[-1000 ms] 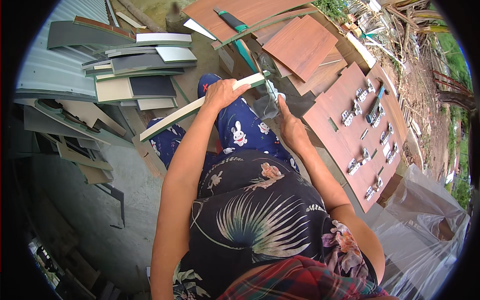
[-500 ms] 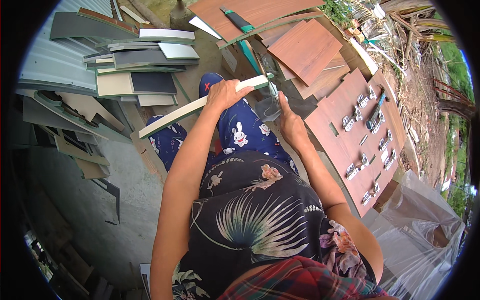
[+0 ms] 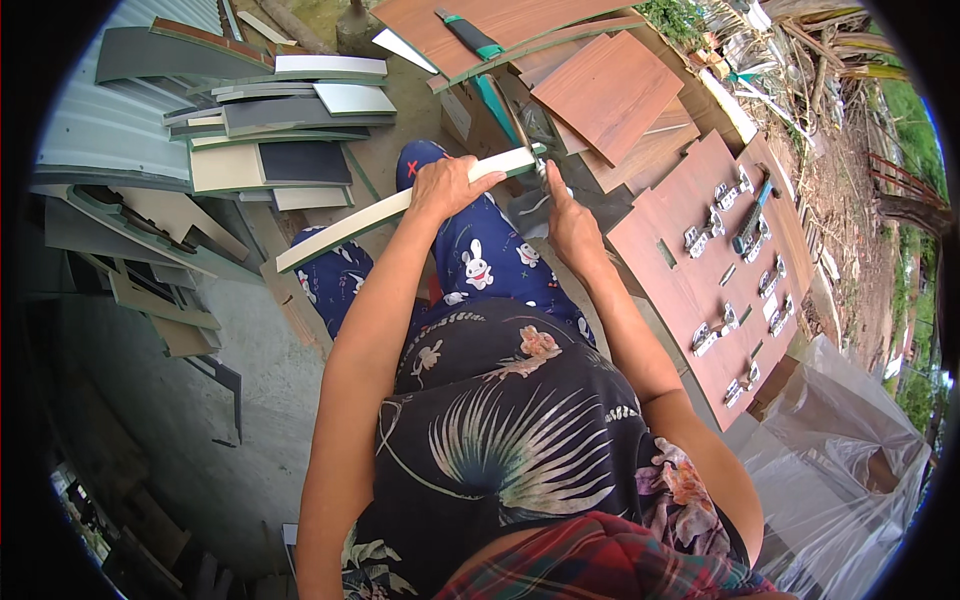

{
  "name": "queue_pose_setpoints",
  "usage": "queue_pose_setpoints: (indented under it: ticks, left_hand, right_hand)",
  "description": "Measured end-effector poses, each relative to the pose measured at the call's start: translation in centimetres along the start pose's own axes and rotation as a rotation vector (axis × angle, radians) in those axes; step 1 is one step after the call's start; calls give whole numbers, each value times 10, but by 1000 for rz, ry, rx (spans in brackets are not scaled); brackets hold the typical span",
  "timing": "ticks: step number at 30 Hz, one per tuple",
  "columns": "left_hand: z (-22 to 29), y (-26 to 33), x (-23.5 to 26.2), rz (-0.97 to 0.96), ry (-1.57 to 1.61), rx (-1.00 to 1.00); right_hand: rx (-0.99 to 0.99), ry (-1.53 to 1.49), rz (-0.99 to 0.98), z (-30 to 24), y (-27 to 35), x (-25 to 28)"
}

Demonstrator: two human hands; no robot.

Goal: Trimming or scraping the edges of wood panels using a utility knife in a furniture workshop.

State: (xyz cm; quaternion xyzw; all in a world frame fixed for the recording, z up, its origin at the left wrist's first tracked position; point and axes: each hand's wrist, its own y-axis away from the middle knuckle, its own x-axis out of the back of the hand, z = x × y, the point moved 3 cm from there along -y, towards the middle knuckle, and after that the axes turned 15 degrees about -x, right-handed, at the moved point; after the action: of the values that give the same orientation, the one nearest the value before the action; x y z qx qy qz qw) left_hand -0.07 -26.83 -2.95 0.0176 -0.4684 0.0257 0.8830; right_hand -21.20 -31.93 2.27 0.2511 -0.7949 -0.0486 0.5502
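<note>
A long cream strip of board (image 3: 370, 216) with a dark green edge lies slantwise over my knees. My left hand (image 3: 443, 190) is closed over it near its far right end, thumb along its top. At that end my right hand (image 3: 572, 222) is closed round the grip of a slim tool with a long thin blade (image 3: 521, 128). The blade points away from me and touches or crosses the strip's tip. Its exact kind is unclear, as my fingers hide part of the grip.
Cut board pieces (image 3: 300, 110) are stacked at the left. Brown panels (image 3: 610, 95) lie ahead, with a black-and-green handled tool (image 3: 472, 36) on one. At the right, a brown panel (image 3: 650, 245) carries several metal hinges (image 3: 703, 232) and a teal-handled hammer (image 3: 752, 215). Clear plastic sheeting (image 3: 830, 450) lies nearby.
My right hand has moved a little away from me, up toward the strip's end, and the tool has shifted with it. My left hand and the strip have barely moved.
</note>
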Motion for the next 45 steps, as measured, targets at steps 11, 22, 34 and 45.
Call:
queue_pose_setpoints:
  ticks: [11,22,34,45]
  left_hand:
    - [-1,2,-5,-15,2,-79]
    - [-1,-2,3,-123,79,-36]
    - [4,-5,6,-153,135,20]
    - [-1,-6,2,-62,43,18]
  right_hand:
    - [-26,0,-9,3,24,-7]
    - [-18,-19,-2,8,45,-1]
    - [-46,7,-82,18,47,5]
    - [-40,-9,-87,17,49,23]
